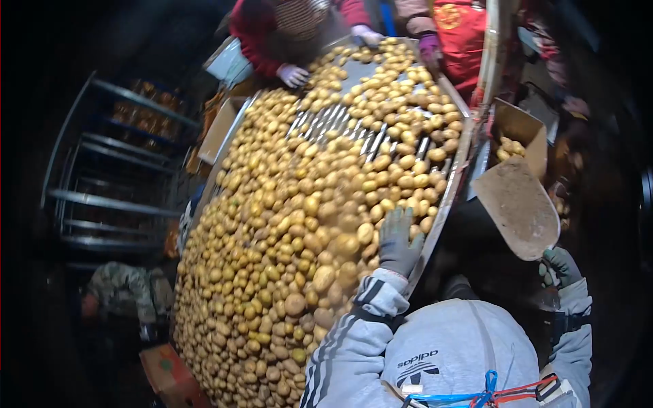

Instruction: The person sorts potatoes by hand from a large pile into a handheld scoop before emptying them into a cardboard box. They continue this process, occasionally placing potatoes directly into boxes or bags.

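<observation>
Fingers (397,223) parted on potatoes (286,251), left hand (400,246) palm-down; right hand (562,268) out sideways, fingers gripping scoop (518,207)

potatoes (272,251) on table (460,163), scoop (518,207) right (box (537,146) behind it)

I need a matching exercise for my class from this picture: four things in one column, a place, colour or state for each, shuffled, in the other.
Column one
1. Left hand
2. Right hand
3. Scoop
4. Cardboard box beyond it

Column two
A. Brownish, rounded end
B. Over the potatoes
C. Some potatoes inside
D. Closed on the scoop

Pairs: 1-B, 2-D, 3-A, 4-C
</observation>
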The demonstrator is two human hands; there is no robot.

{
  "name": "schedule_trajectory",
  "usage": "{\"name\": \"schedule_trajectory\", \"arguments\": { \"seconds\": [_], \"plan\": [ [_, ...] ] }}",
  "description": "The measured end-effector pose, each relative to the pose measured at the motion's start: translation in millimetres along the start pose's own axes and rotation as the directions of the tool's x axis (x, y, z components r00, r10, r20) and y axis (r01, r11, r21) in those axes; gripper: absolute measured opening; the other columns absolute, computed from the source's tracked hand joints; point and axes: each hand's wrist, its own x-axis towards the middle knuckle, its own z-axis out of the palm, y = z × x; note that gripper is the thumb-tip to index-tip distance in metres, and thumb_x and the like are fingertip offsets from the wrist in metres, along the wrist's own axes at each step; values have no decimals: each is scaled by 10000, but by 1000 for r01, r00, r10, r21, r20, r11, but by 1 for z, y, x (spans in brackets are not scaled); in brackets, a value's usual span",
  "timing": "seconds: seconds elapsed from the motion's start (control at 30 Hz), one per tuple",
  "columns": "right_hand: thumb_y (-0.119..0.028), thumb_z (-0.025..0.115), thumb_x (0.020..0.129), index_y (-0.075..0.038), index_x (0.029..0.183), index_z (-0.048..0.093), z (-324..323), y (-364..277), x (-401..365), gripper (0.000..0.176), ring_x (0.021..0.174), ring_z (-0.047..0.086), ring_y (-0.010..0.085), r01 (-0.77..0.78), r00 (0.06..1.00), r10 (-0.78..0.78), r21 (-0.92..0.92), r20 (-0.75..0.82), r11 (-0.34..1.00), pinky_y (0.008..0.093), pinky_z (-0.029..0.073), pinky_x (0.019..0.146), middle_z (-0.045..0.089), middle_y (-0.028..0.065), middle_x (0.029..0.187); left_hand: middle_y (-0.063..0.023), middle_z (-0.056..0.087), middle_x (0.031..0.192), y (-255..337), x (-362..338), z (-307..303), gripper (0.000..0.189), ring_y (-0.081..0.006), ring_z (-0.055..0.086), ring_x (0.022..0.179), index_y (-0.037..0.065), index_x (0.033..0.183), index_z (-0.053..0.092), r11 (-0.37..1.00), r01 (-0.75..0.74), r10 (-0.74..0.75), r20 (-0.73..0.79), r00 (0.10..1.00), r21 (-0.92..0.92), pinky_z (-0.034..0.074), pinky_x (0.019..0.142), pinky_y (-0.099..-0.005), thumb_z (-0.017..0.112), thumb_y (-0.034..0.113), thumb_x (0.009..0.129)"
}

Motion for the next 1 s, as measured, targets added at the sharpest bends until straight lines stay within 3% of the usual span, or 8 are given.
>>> {"name": "schedule_trajectory", "arguments": {
  "seconds": [0.27,0.4,0.43,0.5,0.63,0.73,0.9,1.0],
  "plan": [
    [-267,730,1007,6,1193,668,162,-13,67,336,651,696,158,-127,879,147,-73,454,989,255,544,471,723,92,870,-266,515,1538,-143,-132,-184,675,-436,458,1444,59,1535,522,788,540,-411,-400,819,297,378,1209,-493,726,286,933],
    [-286,719,1021,0,1188,674,212,1,83,335,622,688,158,-221,788,281,-174,548,959,260,539,515,729,110,847,-261,486,1558,-177,-159,-200,750,-420,435,1464,73,1542,513,692,722,-684,-319,656,0,379,1198,-537,701,480,941],
    [-326,724,1014,-20,1152,683,216,5,88,338,627,693,148,-180,773,302,-264,558,948,254,538,533,730,93,851,-257,477,1564,-165,-152,-194,741,-421,435,1462,88,1529,529,655,741,-687,-295,664,144,385,1192,-541,703,497,936],
    [-379,726,1006,-29,1125,686,224,6,92,372,628,693,138,-190,766,326,-289,554,938,243,531,533,722,79,817,-238,430,1601,-156,-143,-169,727,-435,414,1473,126,1516,546,637,635,-600,-237,764,438,368,1207,-543,696,536,934],
    [-468,706,998,-52,1076,694,252,1,106,424,565,675,132,-311,701,474,-370,532,875,255,520,491,685,71,679,-235,255,1693,-116,-114,-138,783,-474,350,1509,180,1606,427,636,709,-636,-313,705,303,326,1243,-532,663,544,955],
    [-430,699,999,-84,1070,705,281,-9,97,353,487,634,146,-335,715,514,-413,474,847,275,495,428,685,72,659,-213,171,1751,-78,-89,-135,766,-479,332,1529,185,1584,478,706,576,-628,-10,778,412,279,1264,-533,700,521,933],
    [-372,721,977,-80,1143,680,294,-23,97,338,477,605,133,-240,789,414,-393,454,888,265,444,381,653,26,647,-223,466,1604,-62,-91,-113,560,-392,480,1448,129,1451,622,855,422,-413,-97,906,301,327,1240,-510,700,396,965],
    [-336,773,936,-64,1211,660,283,-34,89,404,496,586,104,-181,797,354,-365,490,913,250,428,383,655,6,691,-210,577,1498,-122,-123,-138,484,-375,541,1393,63,1403,642,892,440,-452,-241,859,-106,436,1170,-469,703,277,973]
  ]
}}
